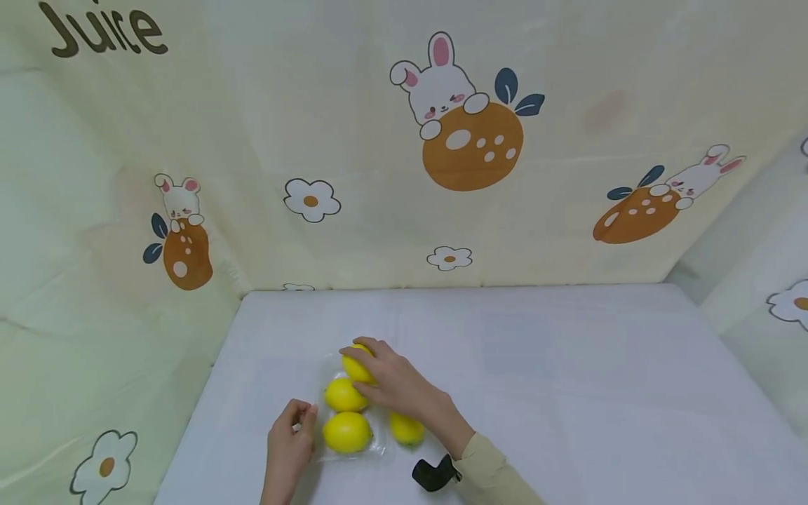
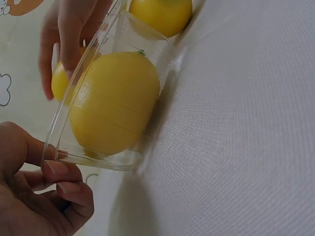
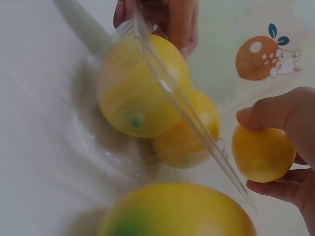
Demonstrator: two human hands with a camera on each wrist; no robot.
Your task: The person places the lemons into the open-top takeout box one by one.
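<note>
A clear plastic tray (image 2: 106,162) lies on the white table, with two yellow lemons in it, a near lemon (image 1: 347,433) and a middle lemon (image 1: 344,395). My left hand (image 1: 292,436) pinches the tray's left rim between thumb and fingers. Over the tray's far end, my right hand (image 1: 399,382) grips a third lemon (image 3: 263,153) between thumb and fingers. In the right wrist view this lemon appears apart from the tray's rim. Another lemon (image 1: 406,429) rests on the table just outside the tray's right side, partly hidden under my right forearm.
A black object (image 1: 434,475) sits by the right sleeve (image 1: 499,470). The white tabletop (image 1: 568,393) stretches away to the right. Behind and to the left hang cream cloth walls (image 1: 353,84) printed with rabbits, oranges and flowers.
</note>
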